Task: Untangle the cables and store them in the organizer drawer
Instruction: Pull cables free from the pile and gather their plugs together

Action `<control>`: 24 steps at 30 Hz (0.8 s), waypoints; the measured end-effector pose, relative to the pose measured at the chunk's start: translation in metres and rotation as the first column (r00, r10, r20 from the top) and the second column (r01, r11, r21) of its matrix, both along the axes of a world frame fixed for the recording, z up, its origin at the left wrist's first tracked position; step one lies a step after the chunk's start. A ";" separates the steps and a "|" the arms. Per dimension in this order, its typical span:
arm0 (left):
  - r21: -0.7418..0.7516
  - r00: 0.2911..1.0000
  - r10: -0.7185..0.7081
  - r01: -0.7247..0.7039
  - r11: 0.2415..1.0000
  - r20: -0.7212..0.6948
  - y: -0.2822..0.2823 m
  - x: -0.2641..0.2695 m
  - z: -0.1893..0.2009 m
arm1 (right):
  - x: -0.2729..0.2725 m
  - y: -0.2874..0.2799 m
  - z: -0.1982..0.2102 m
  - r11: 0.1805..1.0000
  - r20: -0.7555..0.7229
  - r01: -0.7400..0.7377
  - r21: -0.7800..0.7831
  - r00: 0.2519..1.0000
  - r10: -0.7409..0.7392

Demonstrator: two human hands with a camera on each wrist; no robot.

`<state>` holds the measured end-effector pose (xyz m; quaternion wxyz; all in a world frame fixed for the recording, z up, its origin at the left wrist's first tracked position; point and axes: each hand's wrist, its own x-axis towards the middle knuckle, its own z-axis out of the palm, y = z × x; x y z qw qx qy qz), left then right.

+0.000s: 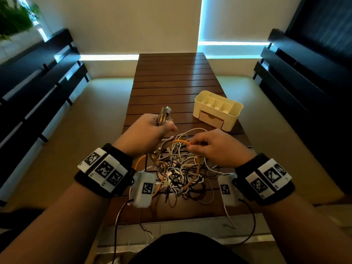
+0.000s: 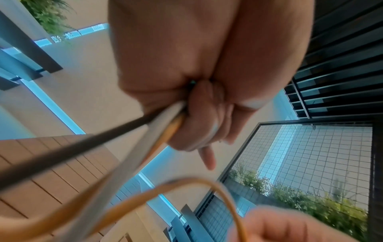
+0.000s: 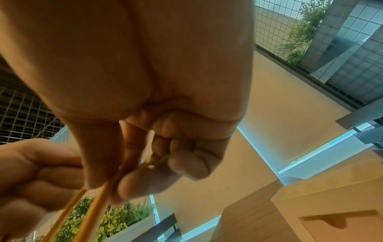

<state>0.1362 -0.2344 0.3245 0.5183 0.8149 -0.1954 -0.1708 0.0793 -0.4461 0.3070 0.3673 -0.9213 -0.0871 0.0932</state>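
Observation:
A tangle of white, black, grey and orange cables (image 1: 179, 168) lies on the wooden slatted table (image 1: 171, 82) in front of me. My left hand (image 1: 163, 126) is raised above the tangle's far left and grips a bundle of cable ends (image 1: 164, 116). In the left wrist view, black, pale and orange strands (image 2: 157, 124) run out of its fist. My right hand (image 1: 192, 145) pinches a loop of the orange cable (image 1: 181, 142) over the tangle; the pinch also shows in the right wrist view (image 3: 116, 176). The cream organizer (image 1: 236, 111) stands at the far right, its drawer (image 1: 211, 118) closed.
Dark slatted benches (image 1: 38, 82) flank the table on both sides. The table's far half (image 1: 171, 69) carries nothing. Wires from my wrist cameras (image 1: 118, 225) hang over the near table edge. Wire-mesh fencing and plants (image 2: 311, 188) show outside.

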 end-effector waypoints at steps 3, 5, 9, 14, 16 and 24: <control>-0.095 0.997 0.035 -0.042 0.995 -0.070 0.003 0.000 0.001 | -0.011 -0.002 -0.011 0.994 -0.205 -0.047 -0.100 0.978 0.026; -0.158 0.993 0.034 -0.051 0.986 -0.113 0.004 -0.003 0.005 | -0.017 -0.005 -0.022 0.977 -0.311 -0.117 -0.180 0.949 0.057; -0.299 0.988 0.014 -0.060 0.952 -0.154 0.005 -0.009 0.011 | -0.026 -0.009 -0.037 0.907 -0.542 -0.284 -0.311 0.837 0.077; -0.417 0.980 0.002 -0.087 0.905 -0.200 0.005 -0.012 0.009 | -0.017 -0.007 -0.036 0.909 -0.464 -0.221 -0.355 0.885 0.034; -0.443 0.979 0.005 -0.097 0.891 -0.204 0.003 -0.014 0.008 | -0.013 -0.002 -0.028 0.973 -0.353 -0.132 -0.188 0.934 0.058; -0.585 0.972 -0.015 -0.128 0.801 -0.233 -0.010 -0.023 0.013 | -0.008 0.055 -0.014 0.951 -0.232 -0.185 0.249 0.942 0.244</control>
